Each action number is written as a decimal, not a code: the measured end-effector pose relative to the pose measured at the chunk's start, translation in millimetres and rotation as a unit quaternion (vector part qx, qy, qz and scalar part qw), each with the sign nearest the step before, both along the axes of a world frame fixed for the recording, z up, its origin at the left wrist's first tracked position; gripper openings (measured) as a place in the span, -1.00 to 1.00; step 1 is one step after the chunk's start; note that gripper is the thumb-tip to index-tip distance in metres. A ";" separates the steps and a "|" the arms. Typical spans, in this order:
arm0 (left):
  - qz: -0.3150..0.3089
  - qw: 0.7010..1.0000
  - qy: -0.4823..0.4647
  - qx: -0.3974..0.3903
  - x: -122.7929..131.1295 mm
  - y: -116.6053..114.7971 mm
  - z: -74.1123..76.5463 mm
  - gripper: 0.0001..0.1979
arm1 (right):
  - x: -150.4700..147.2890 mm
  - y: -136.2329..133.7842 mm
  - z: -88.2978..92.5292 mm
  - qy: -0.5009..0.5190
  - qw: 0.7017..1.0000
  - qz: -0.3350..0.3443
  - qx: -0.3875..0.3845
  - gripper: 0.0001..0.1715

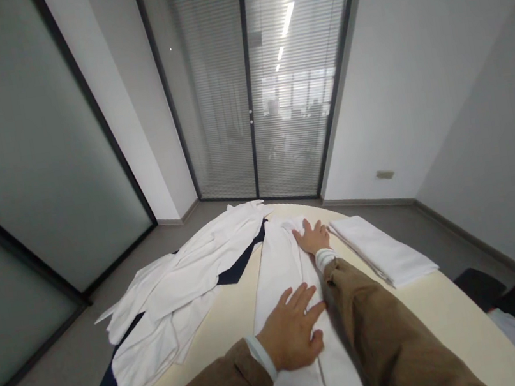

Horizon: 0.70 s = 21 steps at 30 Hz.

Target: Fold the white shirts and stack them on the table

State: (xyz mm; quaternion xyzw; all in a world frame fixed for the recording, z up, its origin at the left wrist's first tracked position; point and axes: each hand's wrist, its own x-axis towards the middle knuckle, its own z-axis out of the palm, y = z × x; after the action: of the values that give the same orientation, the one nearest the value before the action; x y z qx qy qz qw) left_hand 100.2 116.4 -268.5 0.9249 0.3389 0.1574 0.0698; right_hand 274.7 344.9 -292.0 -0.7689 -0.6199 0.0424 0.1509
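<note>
**A:** You stand in a pale room, and at 12 o'clock there is a glass double door with blinds inside it. What is nearer to you?

**B:** Below you is a round cream table, and its edge curves away on both sides. At 10 o'clock on it lies a loose heap of white garment with dark navy parts. At 2 o'clock lies a folded white cloth, with neat edges. Perhaps it sits apart so it does not mix with the loose heap.

**A:** And the long white garment under your hands, where is it?

**B:** It lies lengthwise from 12 o'clock toward you, between the heap and the folded cloth. This straight position seems to give your hands a long, flat surface to press on.

**A:** Please tell the state of your hands.

**B:** Your left hand is wide open, with the palm down and the fingers spread on the long white garment. It pinches nothing. Your right hand is farther forward, near 12 o'clock, and it is also open and flat, with no visible grip. Your hands are apart along the cloth, which probably keeps it from sliding. A brown sleeve covers your right arm, and a white cuff shows at its wrist.
</note>
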 end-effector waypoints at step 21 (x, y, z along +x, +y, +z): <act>0.196 0.966 -0.169 -0.004 -1.0 51.7 -6.9 -0.59 | 55.3 -51.5 30.7 0.080 0.996 0.025 -0.038 -0.30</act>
State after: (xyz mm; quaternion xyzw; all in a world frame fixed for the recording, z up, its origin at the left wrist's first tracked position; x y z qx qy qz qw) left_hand 99.2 168.0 -275.5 0.8004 0.4972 0.3203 0.0974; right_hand 330.0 293.4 -261.3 -0.7524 -0.6229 0.1312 0.1693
